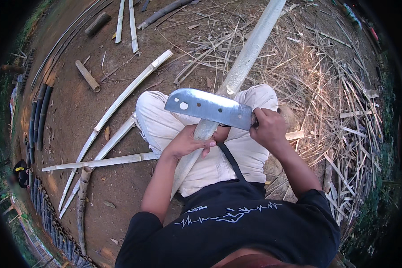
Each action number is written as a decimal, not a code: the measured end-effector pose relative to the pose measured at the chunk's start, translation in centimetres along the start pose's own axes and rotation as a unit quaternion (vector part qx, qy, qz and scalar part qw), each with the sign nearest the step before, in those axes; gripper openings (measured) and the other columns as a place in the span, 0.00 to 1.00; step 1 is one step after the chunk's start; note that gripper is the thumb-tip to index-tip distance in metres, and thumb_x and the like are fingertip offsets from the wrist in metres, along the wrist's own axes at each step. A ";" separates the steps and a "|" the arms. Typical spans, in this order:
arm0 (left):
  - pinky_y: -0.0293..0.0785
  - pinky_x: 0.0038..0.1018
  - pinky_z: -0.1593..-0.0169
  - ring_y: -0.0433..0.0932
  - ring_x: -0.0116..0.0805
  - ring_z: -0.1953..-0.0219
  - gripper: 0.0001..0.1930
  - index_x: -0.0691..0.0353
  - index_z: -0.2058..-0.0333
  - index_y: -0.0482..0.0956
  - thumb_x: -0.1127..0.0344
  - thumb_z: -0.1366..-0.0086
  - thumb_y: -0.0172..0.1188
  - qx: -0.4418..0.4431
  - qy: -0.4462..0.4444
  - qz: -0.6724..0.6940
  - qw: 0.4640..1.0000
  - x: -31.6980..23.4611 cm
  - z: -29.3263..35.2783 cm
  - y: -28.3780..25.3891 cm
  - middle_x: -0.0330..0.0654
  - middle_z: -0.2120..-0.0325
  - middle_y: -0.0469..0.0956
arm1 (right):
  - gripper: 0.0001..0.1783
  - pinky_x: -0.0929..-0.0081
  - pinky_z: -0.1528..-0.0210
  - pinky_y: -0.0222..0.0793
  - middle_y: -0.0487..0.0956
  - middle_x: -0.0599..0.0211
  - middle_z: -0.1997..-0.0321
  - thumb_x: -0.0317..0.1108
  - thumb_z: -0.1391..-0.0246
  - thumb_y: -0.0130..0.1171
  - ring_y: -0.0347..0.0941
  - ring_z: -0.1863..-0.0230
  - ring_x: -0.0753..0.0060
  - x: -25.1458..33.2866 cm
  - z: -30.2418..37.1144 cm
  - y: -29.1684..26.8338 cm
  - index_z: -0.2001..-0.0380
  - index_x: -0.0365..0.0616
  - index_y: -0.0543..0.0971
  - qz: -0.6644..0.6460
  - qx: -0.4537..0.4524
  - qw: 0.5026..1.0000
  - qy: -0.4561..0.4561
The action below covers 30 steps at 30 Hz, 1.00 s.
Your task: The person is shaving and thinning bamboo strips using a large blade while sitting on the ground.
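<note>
A long pale bamboo strip (249, 51) runs from the far right across my lap toward my left side. My left hand (186, 142) is closed around it near my lap, with the thumb across its face. In my right hand (269, 127) is the handle end of a cleaver, mostly covered by the fingers. The wide metal cleaver blade (208, 108) has several holes and lies crosswise over the strip, pointing left. Whether its edge touches the bamboo I cannot tell. Both hands are above my crossed legs in light trousers (154, 114).
Split bamboo lengths (120, 102) lie on the dirt at the left, near a short bamboo piece (87, 76). Dark bamboo poles (43, 116) line the far left. Shavings and slivers (308, 85) cover the ground at the right. Another person (21, 173) is at the left edge.
</note>
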<state>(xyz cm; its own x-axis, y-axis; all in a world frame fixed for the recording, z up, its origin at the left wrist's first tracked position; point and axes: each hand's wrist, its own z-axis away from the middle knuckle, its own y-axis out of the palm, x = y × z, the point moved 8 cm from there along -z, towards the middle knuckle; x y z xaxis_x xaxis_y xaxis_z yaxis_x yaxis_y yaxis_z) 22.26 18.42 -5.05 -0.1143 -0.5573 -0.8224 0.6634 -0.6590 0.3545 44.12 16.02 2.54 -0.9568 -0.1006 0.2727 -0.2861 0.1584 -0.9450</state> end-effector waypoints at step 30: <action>0.74 0.28 0.77 0.76 0.30 0.81 0.14 0.67 0.54 0.69 0.61 0.27 0.58 -0.056 -0.095 0.082 0.991 4.8 -0.3 -3.0 0.41 0.76 0.76 | 0.12 0.58 0.60 0.76 0.81 0.62 0.71 0.37 0.60 0.66 0.81 0.64 0.57 1.0 0.1 7.1 0.71 0.46 0.77 0.071 0.086 0.994 0.018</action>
<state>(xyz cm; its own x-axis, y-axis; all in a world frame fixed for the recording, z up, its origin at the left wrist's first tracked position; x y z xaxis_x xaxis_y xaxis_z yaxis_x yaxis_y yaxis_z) 19.98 17.83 -10.22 -0.1283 -0.7436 -0.6562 0.7611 -0.4980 0.4155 41.17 16.97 -3.91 -0.9890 -0.0528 0.1385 -0.1386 -0.0022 -0.9903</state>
